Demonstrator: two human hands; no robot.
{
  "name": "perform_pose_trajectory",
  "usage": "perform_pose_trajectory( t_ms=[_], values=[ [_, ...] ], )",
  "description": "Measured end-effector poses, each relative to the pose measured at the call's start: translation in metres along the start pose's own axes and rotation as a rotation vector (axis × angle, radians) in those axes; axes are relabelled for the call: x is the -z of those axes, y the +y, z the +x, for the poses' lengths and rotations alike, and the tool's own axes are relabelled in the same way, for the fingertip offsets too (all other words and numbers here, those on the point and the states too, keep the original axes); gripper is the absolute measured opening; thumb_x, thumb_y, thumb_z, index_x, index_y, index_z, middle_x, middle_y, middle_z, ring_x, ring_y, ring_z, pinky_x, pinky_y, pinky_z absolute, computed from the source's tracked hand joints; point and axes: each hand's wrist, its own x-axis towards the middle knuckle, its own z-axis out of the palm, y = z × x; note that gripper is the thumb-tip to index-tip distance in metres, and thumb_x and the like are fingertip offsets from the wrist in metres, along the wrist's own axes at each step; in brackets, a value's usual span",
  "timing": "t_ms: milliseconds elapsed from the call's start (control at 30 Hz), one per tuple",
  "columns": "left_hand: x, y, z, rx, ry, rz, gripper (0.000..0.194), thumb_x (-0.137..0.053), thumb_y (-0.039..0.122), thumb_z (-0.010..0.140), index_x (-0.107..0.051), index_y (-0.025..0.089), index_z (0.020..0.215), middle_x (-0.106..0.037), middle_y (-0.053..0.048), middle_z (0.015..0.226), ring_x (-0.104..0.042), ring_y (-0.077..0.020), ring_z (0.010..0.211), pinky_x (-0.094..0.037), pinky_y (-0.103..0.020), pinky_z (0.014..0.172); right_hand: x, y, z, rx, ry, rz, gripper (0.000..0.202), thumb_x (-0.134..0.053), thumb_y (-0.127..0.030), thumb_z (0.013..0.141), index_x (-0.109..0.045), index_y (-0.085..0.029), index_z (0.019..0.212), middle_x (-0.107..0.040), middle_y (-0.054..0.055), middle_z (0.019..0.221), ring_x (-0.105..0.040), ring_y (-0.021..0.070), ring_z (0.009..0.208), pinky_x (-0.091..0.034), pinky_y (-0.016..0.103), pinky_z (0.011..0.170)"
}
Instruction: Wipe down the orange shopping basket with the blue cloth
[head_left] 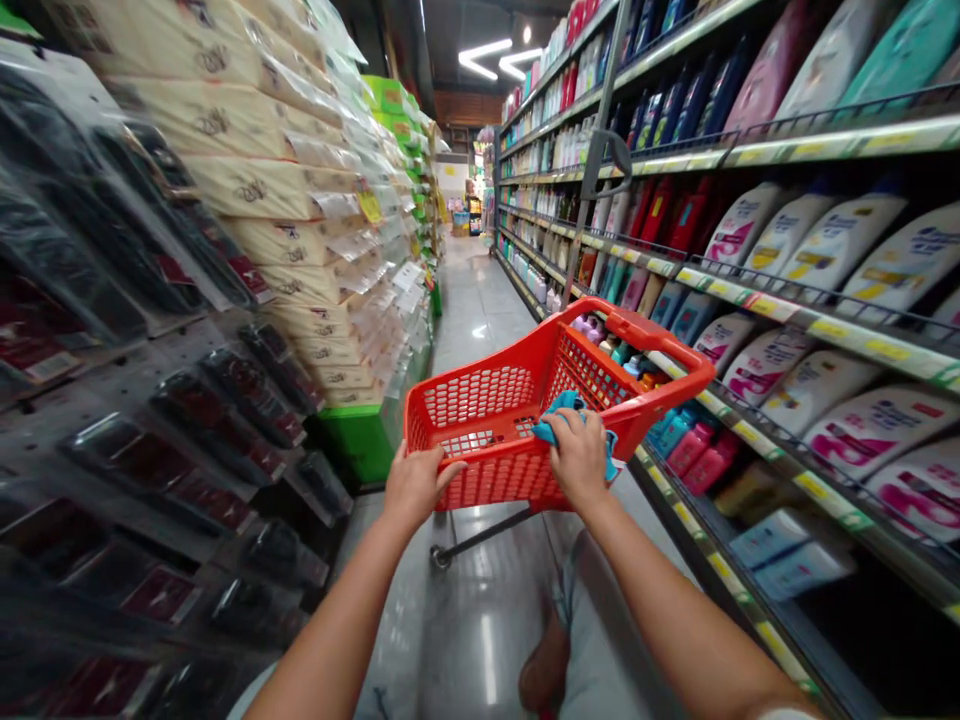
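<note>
A red plastic shopping cart (pixel 480 480) stands sideways across the aisle in front of me, its handle end towards the right-hand shelves. My left hand (pixel 415 485) grips the cart's near rim at the left corner, thumb along the edge. On the same rim further right, my right hand (pixel 579 455) holds a blue cloth (pixel 553 410) against the plastic. Part of the cloth hangs out below the palm and fingers. Through the lattice walls the basket floor shows with nothing large on it.
Shelves of shampoo bottles (pixel 817 235) line the right side, with price rails (pixel 832 330) along their edges. Stacked tissue packs (pixel 255 190) and hanging packaged goods (pixel 217 400) crowd the left. A grey tiled floor (pixel 471 290) runs down the aisle. A cart caster (pixel 440 557) rests on it.
</note>
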Motion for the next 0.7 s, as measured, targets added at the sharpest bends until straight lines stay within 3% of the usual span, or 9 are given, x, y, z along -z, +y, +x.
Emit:
perform_pose_trajectory(
  t_ms=[133, 200, 267, 367, 433, 533, 633, 700],
  values=[
    [-0.011, 0.02, -0.025, -0.084, 0.024, 0.0, 0.033, -0.042, 0.041, 0.101, -0.066, 0.018, 0.101, -0.075, -0.008, 0.091, -0.069, -0.0227, 0.087, -0.04, -0.054, 0.112, -0.024, -0.028, -0.021, 0.086, -0.066, 0.226, 0.041, -0.056, -0.006, 0.084, -0.067, -0.027, 0.118, -0.065, 0.005, 0.123, -0.043, 0.0289, 0.114, -0.04, 0.047, 0.101],
    [-0.018, 0.031, -0.034, -0.131, 0.049, -0.011, 0.028, -0.042, 0.033, 0.102, -0.064, 0.018, 0.11, -0.075, -0.009, 0.099, -0.069, -0.022, 0.094, -0.043, -0.05, 0.111, -0.028, -0.023, -0.027, 0.169, -0.094, 0.302, 0.042, -0.056, -0.007, 0.085, -0.066, -0.028, 0.12, -0.063, 0.003, 0.126, -0.044, 0.0274, 0.117, -0.04, 0.045, 0.105],
    [-0.023, 0.039, -0.04, -0.173, 0.071, -0.024, 0.026, -0.042, 0.026, 0.101, -0.062, 0.018, 0.114, -0.075, -0.008, 0.1, -0.069, -0.0212, 0.095, -0.047, -0.047, 0.106, -0.029, -0.001, -0.02, 0.16, -0.06, 0.325, 0.042, -0.055, -0.008, 0.084, -0.066, -0.029, 0.119, -0.062, 0.003, 0.125, -0.045, 0.0257, 0.117, -0.04, 0.044, 0.107],
    [-0.025, 0.053, -0.048, -0.226, 0.088, -0.035, 0.023, -0.043, 0.019, 0.098, -0.062, 0.018, 0.112, -0.073, -0.006, 0.091, -0.068, -0.0203, 0.089, -0.051, -0.043, 0.1, -0.03, 0.038, 0.006, -0.082, 0.129, 0.285, 0.039, -0.049, -0.008, 0.084, -0.066, -0.023, 0.116, -0.058, 0.009, 0.122, -0.046, 0.0262, 0.115, -0.039, 0.046, 0.107],
    [-0.024, 0.065, -0.052, -0.252, 0.098, -0.034, 0.021, -0.044, 0.02, 0.098, -0.062, 0.019, 0.109, -0.071, -0.005, 0.086, -0.067, -0.0203, 0.085, -0.052, -0.041, 0.095, -0.034, 0.05, 0.016, -0.273, 0.274, 0.242, 0.038, -0.044, -0.009, 0.085, -0.062, -0.018, 0.118, -0.053, 0.015, 0.123, -0.043, 0.0284, 0.117, -0.035, 0.052, 0.108],
    [-0.018, 0.082, -0.059, -0.273, 0.123, -0.026, 0.019, -0.044, 0.022, 0.099, -0.062, 0.019, 0.106, -0.069, -0.005, 0.082, -0.065, -0.0203, 0.079, -0.052, -0.037, 0.084, -0.042, 0.03, -0.003, -0.359, 0.337, 0.239, 0.036, -0.043, -0.01, 0.087, -0.057, -0.019, 0.119, -0.05, 0.015, 0.122, -0.044, 0.0283, 0.118, -0.035, 0.053, 0.108],
    [-0.01, 0.088, -0.067, -0.271, 0.15, -0.016, 0.019, -0.042, 0.022, 0.1, -0.06, 0.019, 0.108, -0.068, -0.004, 0.079, -0.064, -0.0209, 0.074, -0.05, -0.037, 0.078, -0.049, -0.002, -0.04, -0.261, 0.264, 0.395, 0.033, -0.045, -0.013, 0.089, -0.054, -0.023, 0.119, -0.05, 0.011, 0.123, -0.049, 0.0251, 0.12, -0.041, 0.048, 0.107],
    [-0.003, 0.087, -0.073, -0.271, 0.153, -0.011, 0.019, -0.042, 0.024, 0.101, -0.059, 0.019, 0.108, -0.068, -0.004, 0.078, -0.063, -0.021, 0.073, -0.049, -0.036, 0.075, -0.051, -0.006, -0.044, -0.28, 0.245, 0.481, 0.03, -0.045, -0.015, 0.09, -0.052, -0.022, 0.118, -0.05, 0.012, 0.124, -0.051, 0.0236, 0.121, -0.042, 0.045, 0.107]
  ],
)
